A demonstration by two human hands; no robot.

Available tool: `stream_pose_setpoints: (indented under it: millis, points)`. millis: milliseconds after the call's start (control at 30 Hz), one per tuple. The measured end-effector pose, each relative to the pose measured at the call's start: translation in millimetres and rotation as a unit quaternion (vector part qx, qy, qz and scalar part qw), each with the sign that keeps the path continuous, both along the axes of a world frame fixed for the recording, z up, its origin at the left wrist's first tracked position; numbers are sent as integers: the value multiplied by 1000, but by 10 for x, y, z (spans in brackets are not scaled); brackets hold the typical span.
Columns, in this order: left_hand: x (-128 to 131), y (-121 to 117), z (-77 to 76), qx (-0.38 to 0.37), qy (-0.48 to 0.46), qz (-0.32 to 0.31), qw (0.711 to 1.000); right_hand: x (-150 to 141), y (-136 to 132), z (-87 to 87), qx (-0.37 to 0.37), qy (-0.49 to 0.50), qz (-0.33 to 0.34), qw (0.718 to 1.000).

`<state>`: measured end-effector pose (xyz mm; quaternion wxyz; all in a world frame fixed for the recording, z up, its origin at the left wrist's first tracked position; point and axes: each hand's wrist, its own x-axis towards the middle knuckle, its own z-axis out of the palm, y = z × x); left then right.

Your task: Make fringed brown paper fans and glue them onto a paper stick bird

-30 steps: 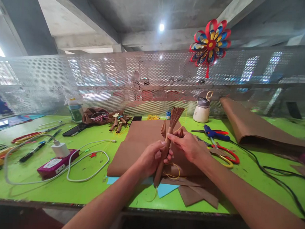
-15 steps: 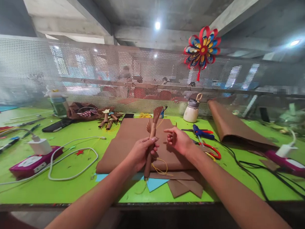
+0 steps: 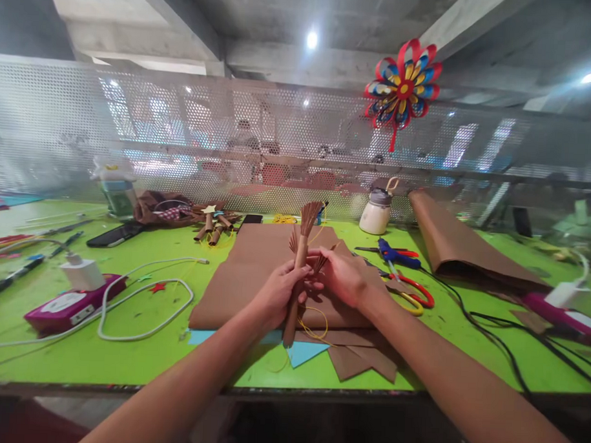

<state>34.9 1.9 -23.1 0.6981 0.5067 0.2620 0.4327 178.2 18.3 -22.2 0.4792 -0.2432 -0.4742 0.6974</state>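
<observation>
Green tabletop [image 3: 126,364] spreads beneath the brown tube [image 3: 301,253], a perforated screen [image 3: 279,127] behind.

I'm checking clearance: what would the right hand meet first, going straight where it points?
The right hand would probably meet the brown tube in the left hand first; they may be touching.

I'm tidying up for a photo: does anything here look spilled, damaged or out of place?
No clear spill or damage. The white cable sprawls in a loose loop, its free connector plugged into nothing, and brown paper pieces jut askew toward the person.
</observation>
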Motion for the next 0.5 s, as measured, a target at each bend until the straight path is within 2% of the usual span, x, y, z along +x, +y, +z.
stream_pose_setpoints:
  millis: [167,500]
  points:
    - [36,-8,7,32,-2,29,999,-45,50,-76,18,-8,-38,999]
    - [19,62,-4,1,-1,79,997,-39,37,-29,31,-67,-22,997]
